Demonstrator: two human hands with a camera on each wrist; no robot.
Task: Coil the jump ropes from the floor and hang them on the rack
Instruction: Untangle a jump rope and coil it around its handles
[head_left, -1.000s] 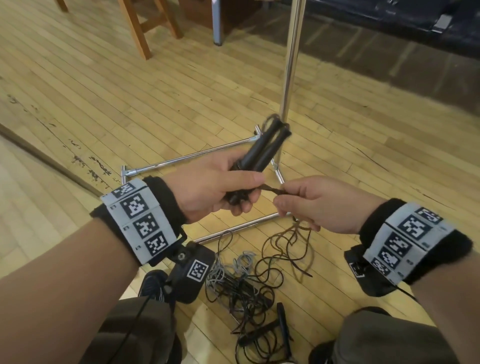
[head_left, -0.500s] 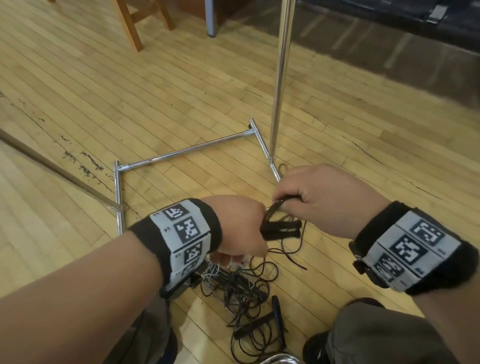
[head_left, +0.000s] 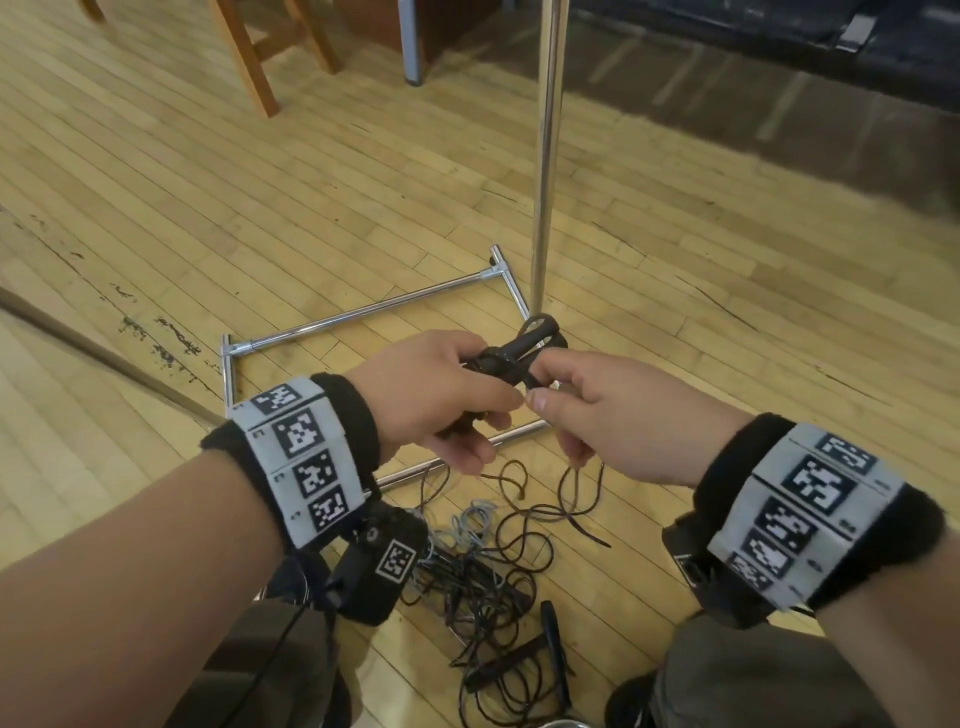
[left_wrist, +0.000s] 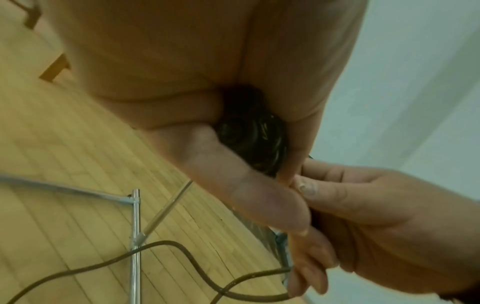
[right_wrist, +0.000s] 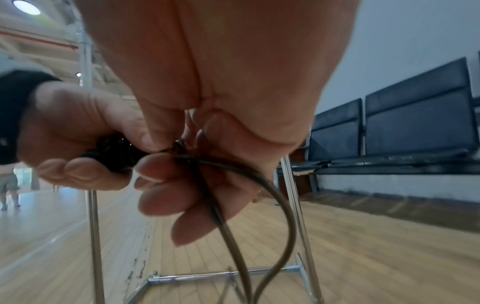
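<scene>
Change since the earlier frame: the bundled handles are raised from a low, level lie to a forward tilt, and both hands are lifted nearer the rack's upright.

Item: pair of black plastic jump-rope handles, held together above the floor, their tips pointing toward the chrome tubular rack. The handles are gripped in the left hand, whose fingers are curled round them; dark turns of cord are seen packed inside that fist in the left wrist view.

Item: thin dark brown rope cord, pinched between thumb and fingertips of the right hand, just beside the left thumb. From there it is seen dropping in a loop toward the wooden plank floor.

Item: tangle of further black and grey jump ropes, left on the floor below the hands, not yet coiled.

Step judged in hand: cord being wound round the handles. Handling note: tension is best kept by the pinching hand, each turn laid beside the last, and the hanging loop fed clear of the floor tangle, where snagging is judged likely.
</scene>
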